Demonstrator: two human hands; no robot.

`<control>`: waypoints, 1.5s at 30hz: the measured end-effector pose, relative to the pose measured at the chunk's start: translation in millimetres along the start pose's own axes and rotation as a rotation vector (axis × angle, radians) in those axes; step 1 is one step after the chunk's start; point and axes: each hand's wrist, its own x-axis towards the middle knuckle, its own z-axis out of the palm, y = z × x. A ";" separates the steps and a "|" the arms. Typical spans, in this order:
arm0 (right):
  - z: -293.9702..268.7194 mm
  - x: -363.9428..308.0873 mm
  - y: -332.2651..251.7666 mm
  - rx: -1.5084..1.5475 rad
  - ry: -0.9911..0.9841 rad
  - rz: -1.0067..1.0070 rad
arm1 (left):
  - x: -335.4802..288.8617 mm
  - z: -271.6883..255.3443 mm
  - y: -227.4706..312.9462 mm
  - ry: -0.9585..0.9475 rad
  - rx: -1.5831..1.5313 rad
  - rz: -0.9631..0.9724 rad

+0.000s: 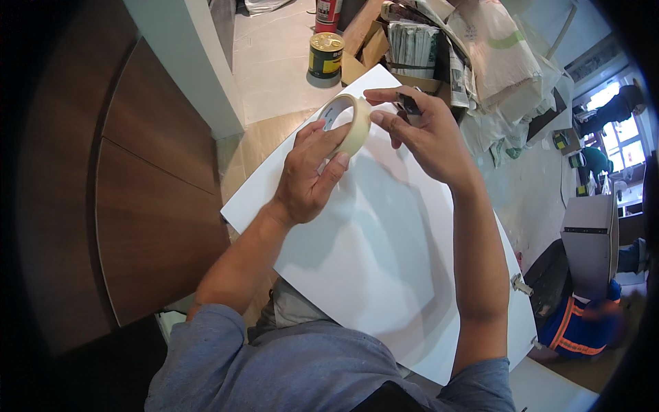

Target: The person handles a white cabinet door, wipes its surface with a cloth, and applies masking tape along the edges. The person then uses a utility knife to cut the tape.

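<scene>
A roll of cream masking tape [358,130] is in my left hand [307,168], fingers through the ring and thumb on its outer face. Close to the roll's right side is my right hand [427,127], with thumb and index finger bent toward the tape. A small black-and-silver tool [409,106] is tucked in the right fingers; its kind is mostly hidden. Whether those fingertips pinch a tape end, I cannot tell. Below both hands lies a white cabinet door [371,254], slanted in front of my body, with metal hinges [522,285] along its right edge.
Brown wooden panels [158,172] and a pale post [195,62] stand on the left. Ahead are a black-and-yellow can [325,56], a red cylinder [328,14], and a box of folded newspapers [413,49]. A person in an orange-striped blue garment [576,329] is at the right.
</scene>
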 end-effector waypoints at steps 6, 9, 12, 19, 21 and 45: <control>-6.7 23.8 -9.3 -0.309 0.020 -0.047 | 8.1 -6.5 -10.7 -0.036 0.062 0.039; -14.2 34.0 -10.2 -0.434 0.015 -0.090 | 8.9 -6.0 -10.9 0.037 0.228 0.084; -19.4 49.6 -8.1 -0.502 -0.017 -0.106 | 9.1 -6.0 -9.0 0.115 0.349 0.078; -31.0 72.9 4.7 -0.400 -0.057 -0.089 | 7.9 1.3 -7.3 0.430 0.404 0.169; -37.0 78.5 7.7 -0.361 -0.054 -0.031 | 5.4 0.2 -7.5 0.437 0.400 0.157; -54.8 126.7 51.6 -0.184 -0.014 0.328 | -5.4 -4.4 -13.2 0.531 0.217 0.129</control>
